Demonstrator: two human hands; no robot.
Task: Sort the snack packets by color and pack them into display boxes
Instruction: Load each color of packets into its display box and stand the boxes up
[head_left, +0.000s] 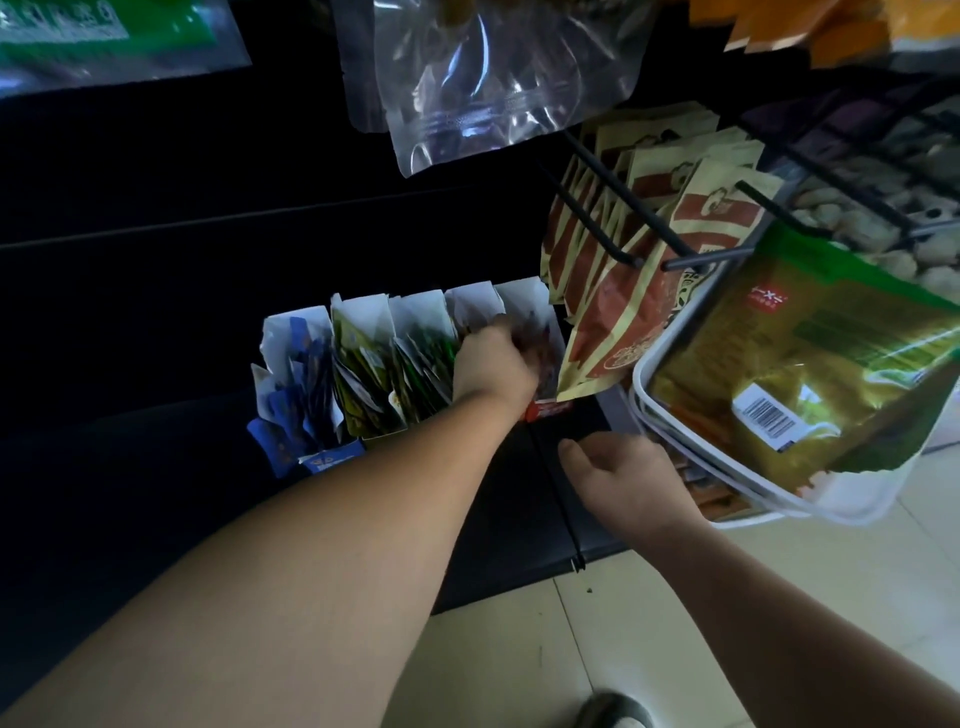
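Down low, a black shelf (509, 514) carries a row of white-walled display boxes (415, 312). They stand side by side near its right edge. To the right, above the shelf, hangs a white wire basket (670, 415) with a big green-and-gold bag (810, 374) inside. Beside it, brown-and-red pouches (649, 291) hang on black hooks. A clear zip pouch (498, 78) hangs higher, over the boxes.

From left to right the boxes hold blue packets (298, 384), yellow-green packets (363, 374), green packets (423, 358) and, at the right end, dark red packets (540, 348). The left hand (493, 364) reaches into the right end of the row. Its fingers are bent down among the red packets, but the blur does not let me tell whether they pinch one. The right hand (623, 478) is over the right edge of the shelf, just beside the basket, with its fingers loosely curled and holding nothing. Pale floor tiles (675, 597) lie in front of the shelf.
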